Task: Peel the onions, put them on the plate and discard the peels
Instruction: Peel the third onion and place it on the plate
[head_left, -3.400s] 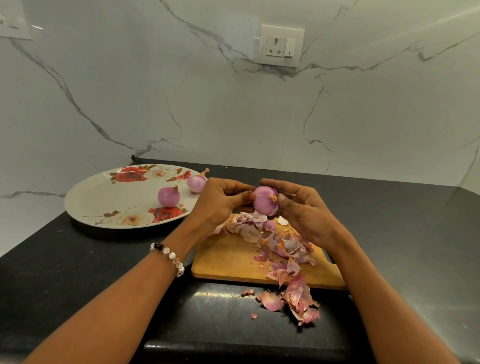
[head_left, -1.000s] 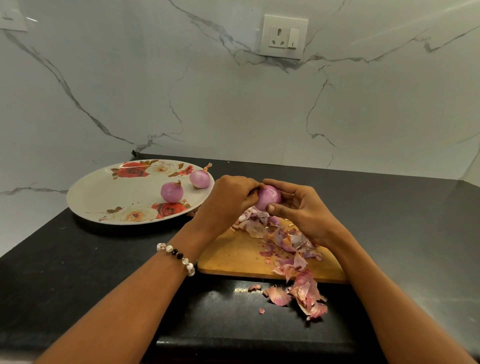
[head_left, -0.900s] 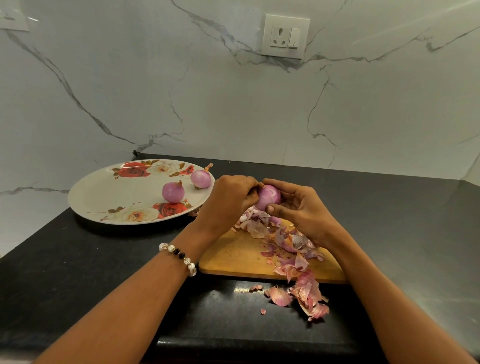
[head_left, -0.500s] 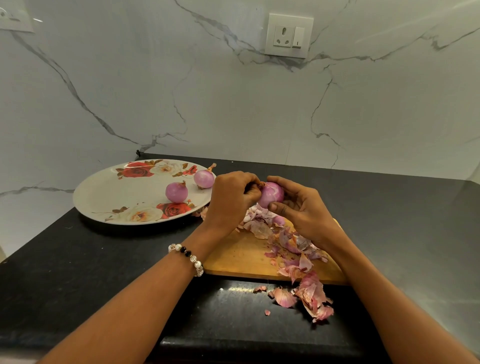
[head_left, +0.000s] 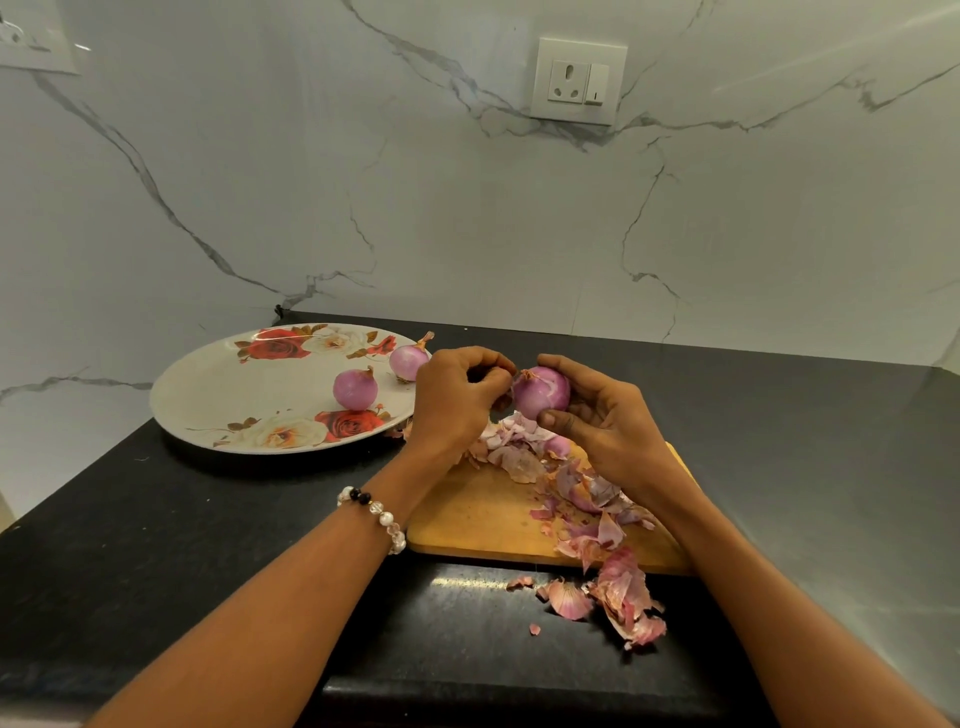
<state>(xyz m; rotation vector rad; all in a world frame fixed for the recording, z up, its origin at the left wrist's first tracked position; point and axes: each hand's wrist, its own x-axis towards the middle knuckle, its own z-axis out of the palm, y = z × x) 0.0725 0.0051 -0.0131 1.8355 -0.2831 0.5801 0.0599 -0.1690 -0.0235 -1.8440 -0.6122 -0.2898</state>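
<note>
My right hand (head_left: 608, 421) holds a purple onion (head_left: 540, 392) above the far end of the wooden cutting board (head_left: 478, 514), thumb under it and fingers over its top. My left hand (head_left: 454, 395) is curled beside the onion's left end, its fingertips pinching a bit of skin at the stem tip. Two peeled onions (head_left: 355, 389) (head_left: 409, 361) lie on the right side of the rose-patterned plate (head_left: 223, 395). Loose peels (head_left: 571, 483) are heaped on the board under my hands, and more peels (head_left: 623, 597) have spilled onto the black counter in front of it.
The black counter (head_left: 156, 545) runs to a marble wall at the back and left. A white socket and switch (head_left: 576, 80) sits on the wall. The plate stands left of the board, close to my left wrist with its bead bracelet (head_left: 374, 512).
My left hand has drawn slightly left off the onion, so more of the onion shows in my right hand. The plate and the peels have not moved.
</note>
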